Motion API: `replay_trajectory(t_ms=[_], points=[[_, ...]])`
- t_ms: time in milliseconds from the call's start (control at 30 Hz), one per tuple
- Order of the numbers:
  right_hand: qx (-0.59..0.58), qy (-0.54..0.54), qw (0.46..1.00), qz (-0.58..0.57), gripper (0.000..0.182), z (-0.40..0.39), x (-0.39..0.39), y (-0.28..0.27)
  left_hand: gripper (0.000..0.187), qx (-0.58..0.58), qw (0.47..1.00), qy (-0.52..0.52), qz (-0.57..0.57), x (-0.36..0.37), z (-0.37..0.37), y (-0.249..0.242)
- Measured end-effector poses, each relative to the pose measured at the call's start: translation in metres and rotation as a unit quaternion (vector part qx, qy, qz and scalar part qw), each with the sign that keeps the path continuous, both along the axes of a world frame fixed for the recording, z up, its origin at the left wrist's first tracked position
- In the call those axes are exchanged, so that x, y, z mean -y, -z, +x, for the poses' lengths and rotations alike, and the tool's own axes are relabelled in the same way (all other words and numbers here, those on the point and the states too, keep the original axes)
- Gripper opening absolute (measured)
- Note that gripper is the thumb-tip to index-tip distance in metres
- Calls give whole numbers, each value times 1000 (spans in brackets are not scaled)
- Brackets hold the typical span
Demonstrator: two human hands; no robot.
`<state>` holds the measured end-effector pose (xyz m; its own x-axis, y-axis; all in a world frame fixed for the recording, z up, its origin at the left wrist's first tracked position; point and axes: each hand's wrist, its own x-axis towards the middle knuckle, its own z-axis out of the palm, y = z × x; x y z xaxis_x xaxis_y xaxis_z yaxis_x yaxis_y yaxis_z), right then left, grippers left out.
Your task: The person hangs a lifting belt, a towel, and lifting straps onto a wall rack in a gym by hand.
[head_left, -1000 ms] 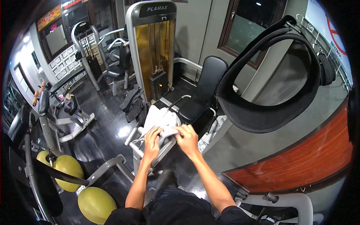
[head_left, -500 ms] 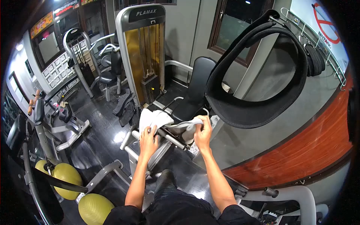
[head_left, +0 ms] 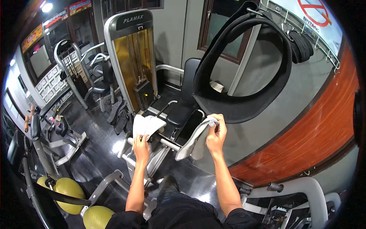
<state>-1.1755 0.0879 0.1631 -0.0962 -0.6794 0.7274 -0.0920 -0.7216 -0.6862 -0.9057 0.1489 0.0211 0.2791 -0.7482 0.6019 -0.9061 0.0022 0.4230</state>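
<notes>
Right hand [head_left: 216,137]: located at the centre of the frame. I have its fingers closed on the upper end of the light gray cloth [head_left: 194,143]. The cloth lies below and to the left of the grip; its folded lengths hang free toward the lower left, apart from the white cloth [head_left: 146,125].

Left hand [head_left: 141,149]: located left of the right hand and slightly lower in the frame. I have its fingertips against the lower edge of the white cloth; I cannot tell whether they pinch it or only press on it. The white cloth lies directly above these fingertips, bunched over the near part of the machine frame [head_left: 151,164].

Surroundings: I see the black seat [head_left: 179,115] above and between the two hands. The weight tower [head_left: 111,36] stands at the upper left of centre. The large black belt [head_left: 244,111] hangs at the upper right, above the right hand.
</notes>
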Motion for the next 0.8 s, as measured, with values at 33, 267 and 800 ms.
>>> replay_trajectory(t_ms=[33, 267, 800], points=[[10, -3, 1000, 5, 13, -2, -5, -5, 33, 21, 999, 1, -24, -1, 1, 8], [13, -12, 998, 61, 10, -4, -23, -24, 33, -6, 1000, -5, 21, -6, -3, 10], [-5, -4, 998, 67, 13, -27, -45, -59, 42, -211, 888, 390, 123, -19, -97, -81]])
